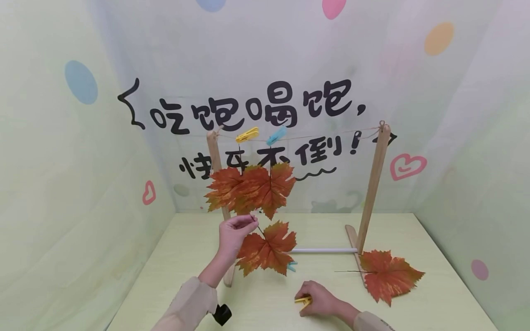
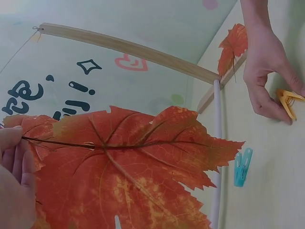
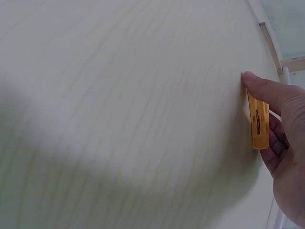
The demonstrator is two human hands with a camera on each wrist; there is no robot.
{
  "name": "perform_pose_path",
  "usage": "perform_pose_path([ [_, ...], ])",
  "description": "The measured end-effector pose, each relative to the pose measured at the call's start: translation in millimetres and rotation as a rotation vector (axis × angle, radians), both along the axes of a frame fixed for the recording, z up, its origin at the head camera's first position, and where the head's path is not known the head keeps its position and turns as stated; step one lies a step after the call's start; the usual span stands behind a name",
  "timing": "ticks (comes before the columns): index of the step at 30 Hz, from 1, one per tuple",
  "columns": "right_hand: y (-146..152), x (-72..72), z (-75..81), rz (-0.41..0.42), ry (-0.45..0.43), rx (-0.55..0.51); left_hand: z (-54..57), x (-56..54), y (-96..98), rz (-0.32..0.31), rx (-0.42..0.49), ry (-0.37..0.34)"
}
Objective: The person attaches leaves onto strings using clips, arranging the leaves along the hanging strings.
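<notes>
My left hand (image 1: 235, 236) pinches the dark stem of a red-orange artificial maple leaf (image 1: 269, 248), which hangs in the air below the string. Low over the table, my right hand (image 1: 318, 299) holds a yellow clothespin (image 1: 303, 302) between thumb and fingers. The right wrist view shows this clothespin (image 3: 259, 121) close to the tabletop. On the string, a yellow clothespin (image 1: 247, 134) and a blue clothespin (image 1: 277, 135) each hold a leaf by its stem, and the two hanging leaves (image 1: 271, 186) overlap. A blue clothespin (image 2: 243, 167) lies on the table, partly hidden behind the held leaf in the head view.
The string runs between two wooden posts (image 1: 374, 188), joined low down by a white rod (image 1: 325, 250). Another leaf (image 1: 391, 276) lies on the table at the right, over the foot of the right post. Printed cloth walls (image 1: 476, 184) enclose the table (image 1: 265, 308).
</notes>
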State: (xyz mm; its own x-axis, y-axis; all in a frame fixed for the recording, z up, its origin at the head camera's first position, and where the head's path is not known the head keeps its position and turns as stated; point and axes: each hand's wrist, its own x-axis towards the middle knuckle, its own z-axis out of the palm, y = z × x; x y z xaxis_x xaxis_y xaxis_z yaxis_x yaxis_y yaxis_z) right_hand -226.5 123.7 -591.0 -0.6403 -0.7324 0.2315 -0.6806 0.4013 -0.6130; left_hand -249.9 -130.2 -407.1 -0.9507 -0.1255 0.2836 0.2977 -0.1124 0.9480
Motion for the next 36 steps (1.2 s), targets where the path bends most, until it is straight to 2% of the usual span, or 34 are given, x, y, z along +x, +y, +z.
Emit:
perform_pose_path([
  [3, -1.6, 0.2, -0.5, 0.009, 0.045, 0.023, -0.9, -0.6, 1.4, -0.014, 0.008, 0.007],
  [6, -3.0, 0.4, 0.9, -0.002, 0.04, 0.065, -0.7, -0.6, 3.2, -0.012, 0.008, 0.005],
  [9, -2.1, 0.9, 5.3, -0.022, -0.013, 0.113, -0.2, -1.9, 4.5, 0.0, -0.002, 0.007],
  [14, 5.6, 1.9, 20.1, -0.076, -0.141, 0.16, 0.4, -8.8, 6.5, -0.018, -0.011, 0.027],
  [18, 16.5, -1.4, 33.8, -0.091, -0.149, 0.175, 3.0, -11.6, 10.6, -0.022, -0.065, 0.007],
  [21, 26.1, -6.0, 46.7, -0.086, -0.14, 0.161, 7.4, -9.9, 16.0, -0.039, -0.104, -0.012],
  [24, 35.5, -11.0, 63.1, -0.081, -0.135, 0.121, 17.1, -4.7, 22.5, -0.089, -0.097, -0.007],
  [26, 42.0, -14.2, 75.6, -0.075, -0.145, 0.088, 18.8, -5.2, 26.3, -0.104, -0.095, 0.0],
  [29, 51.9, -18.2, 94.5, -0.064, -0.158, 0.05, 21.4, -7.3, 31.7, -0.115, -0.111, 0.006],
  [31, 58.3, -19.3, 107.3, -0.062, -0.179, 0.032, 17.9, -12.9, 34.4, -0.117, -0.131, 0.014],
  [36, 70.4, -19.7, 138.7, -0.089, -0.212, 0.013, 24.1, -18.7, 40.6, -0.153, -0.153, 0.01],
])
